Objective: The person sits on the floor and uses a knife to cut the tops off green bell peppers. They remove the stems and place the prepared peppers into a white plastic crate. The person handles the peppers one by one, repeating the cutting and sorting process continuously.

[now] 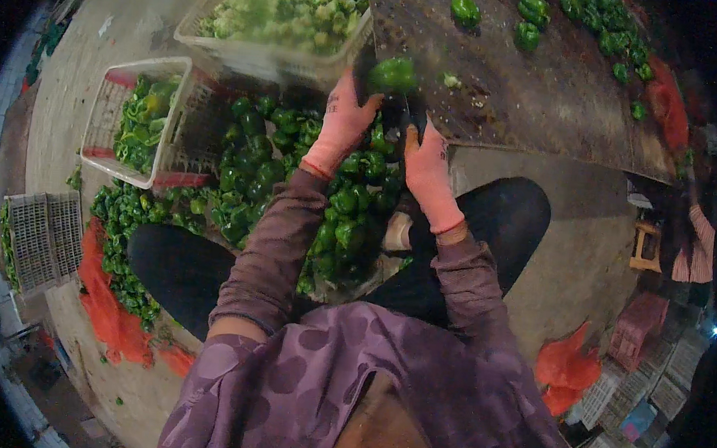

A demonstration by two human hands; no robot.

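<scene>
My left hand (345,120), in a pink glove with a dark palm, grips a green bell pepper (394,74) near the corner of the wooden table. The pepper is slightly blurred. Just below it my right hand (428,170), gloved alike, holds what looks like a small knife, its thin blade (407,107) pointing up towards the pepper. Most of the handle is hidden by my fingers. Under my forearms and between my legs lies a large heap of green bell peppers (349,217).
The wooden table (544,112) carries loose peppers and pepper scraps (451,80). Pale pepper cores fill a white crate (258,51); another crate (171,120) holds green pieces. Red mesh sacks (107,307) lie at left. A person in striped clothing (695,251) is at the right edge.
</scene>
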